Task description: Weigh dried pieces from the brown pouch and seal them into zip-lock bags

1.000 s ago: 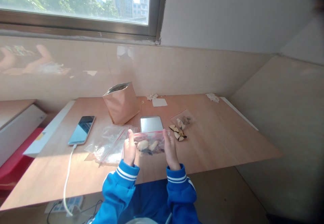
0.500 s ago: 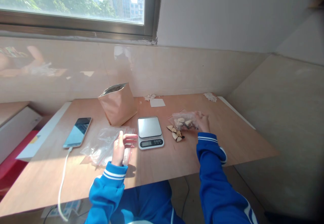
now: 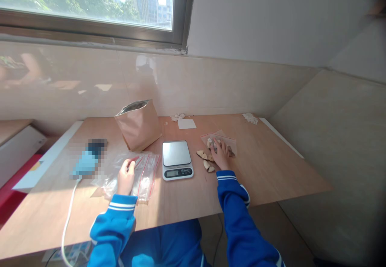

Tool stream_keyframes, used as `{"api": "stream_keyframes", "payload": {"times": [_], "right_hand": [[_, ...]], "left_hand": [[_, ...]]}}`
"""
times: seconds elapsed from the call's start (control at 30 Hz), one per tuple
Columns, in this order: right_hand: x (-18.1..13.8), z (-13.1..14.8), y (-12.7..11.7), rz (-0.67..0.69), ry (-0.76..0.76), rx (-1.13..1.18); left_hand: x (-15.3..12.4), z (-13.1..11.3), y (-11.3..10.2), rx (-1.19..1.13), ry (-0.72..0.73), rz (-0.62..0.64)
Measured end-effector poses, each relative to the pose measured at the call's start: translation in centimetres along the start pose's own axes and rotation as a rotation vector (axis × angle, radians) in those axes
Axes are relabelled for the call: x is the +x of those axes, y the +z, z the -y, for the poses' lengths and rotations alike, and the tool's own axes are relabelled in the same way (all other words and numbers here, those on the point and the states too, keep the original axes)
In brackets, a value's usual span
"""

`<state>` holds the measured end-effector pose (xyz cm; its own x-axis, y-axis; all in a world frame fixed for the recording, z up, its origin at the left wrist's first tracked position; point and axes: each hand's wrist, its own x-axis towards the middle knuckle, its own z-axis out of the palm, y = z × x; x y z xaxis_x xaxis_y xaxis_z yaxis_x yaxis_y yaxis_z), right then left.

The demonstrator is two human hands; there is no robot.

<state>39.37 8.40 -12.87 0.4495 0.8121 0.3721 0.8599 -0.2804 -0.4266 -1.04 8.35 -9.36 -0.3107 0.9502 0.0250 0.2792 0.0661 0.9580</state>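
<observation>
My left hand (image 3: 126, 176) is over a stack of clear zip bags (image 3: 146, 182) with red seal lines. Its fingers are bent and drawn together at the top edge of the plastic. On the right, my right hand (image 3: 221, 155) lies with fingers spread on a small zip bag (image 3: 231, 143) holding pale, dark-edged slices. Several loose slices (image 3: 206, 165) rest beside that bag, towards the scale. Between my hands stands a kitchen scale (image 3: 176, 154) with a bare steel plate and a small display.
An open brown paper pouch (image 3: 139, 124) stands behind the zip bags. A phone (image 3: 89, 158), pixelated, lies at left with a white cable (image 3: 68, 218). White paper (image 3: 187, 124) and crumpled scraps (image 3: 250, 118) lie along the wall side of the wooden table (image 3: 271, 170).
My right hand has laid the filled bag down flat and moved left onto it. My left hand has shifted left over the empty bags, its fingers drawing in.
</observation>
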Motion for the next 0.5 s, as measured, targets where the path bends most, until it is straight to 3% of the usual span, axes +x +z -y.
{"api": "stream_keyframes", "payload": {"times": [0.1, 0.27, 0.4, 0.5], "right_hand": [[1.8, 0.3, -0.3, -0.056, 0.037, 0.106], [3.0, -0.4, -2.7, -0.025, -0.094, 0.256], [2.3, -1.1, -4.0, 0.111, -0.215, 0.206], [0.4, -0.2, -4.1, 0.078, -0.221, 0.105]], "left_hand": [[-0.3, 0.8, -0.1, 0.019, 0.012, 0.016], [-0.4, 1.1, -1.0, 0.062, -0.031, 0.026], [-0.2, 0.4, -1.6, 0.143, -0.077, -0.039], [0.5, 0.1, -1.3, 0.208, 0.009, -0.043]]}}
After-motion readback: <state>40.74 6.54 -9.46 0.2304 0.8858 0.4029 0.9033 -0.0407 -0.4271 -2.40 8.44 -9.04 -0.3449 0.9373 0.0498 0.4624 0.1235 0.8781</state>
